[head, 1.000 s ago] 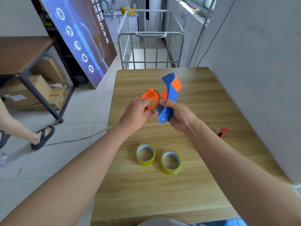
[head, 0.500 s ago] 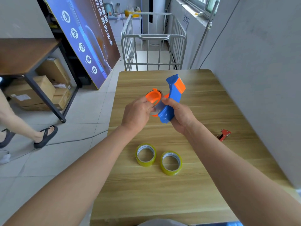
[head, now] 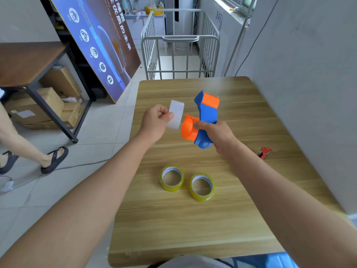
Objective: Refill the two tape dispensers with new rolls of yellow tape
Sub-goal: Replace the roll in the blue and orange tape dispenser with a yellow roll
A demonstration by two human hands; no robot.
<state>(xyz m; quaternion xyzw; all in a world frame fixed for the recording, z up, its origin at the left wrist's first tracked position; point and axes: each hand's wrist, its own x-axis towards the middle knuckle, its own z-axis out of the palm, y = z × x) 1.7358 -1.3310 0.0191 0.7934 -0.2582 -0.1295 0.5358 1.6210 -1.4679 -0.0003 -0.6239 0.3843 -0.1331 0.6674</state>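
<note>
**Clearing the first dispenser, no new tape loaded yet**

Holding the blue-and-orange tape dispenser (head: pixel 205 120) above the middle of the table (head: pixel 241 117), the right hand (head: pixel 218 137) has its fingers wrapped tight round the blue handle. Orange spool hub (head: pixel 188 129) points toward the left hand and looks bare, nothing on it.

Left hand (head: pixel 154 122) sits just beside the hub, thumb and fingers pinched shut on a pale whitish piece (head: pixel 175 117). Blurred; by its position I judge it the spent core or leftover off this dispenser, but can't tell for sure. It's clear of the hub, not touching.

Two new yellow tape rolls (head: pixel 172 177) (head: pixel 201 187) lie flat side by side on the table, nearer the front edge, below both hands, untouched. They sit close together, possibly just apart.

Small red thing (head: pixel 265 151) near the right edge, by the wall; too small to say what it is. Could be part of the second dispenser, can't confirm. No second dispenser clearly in view.

Progress, as judged:
- done: first dispenser seems emptied
- left: discard the pale piece, fit a yellow roll on the hub, thread it to the orange front end
- left: whole second dispenser
- so early stage, neither one refilled

Watch for: the roll going on the wrong way round, sticky side facing wrong.
</note>
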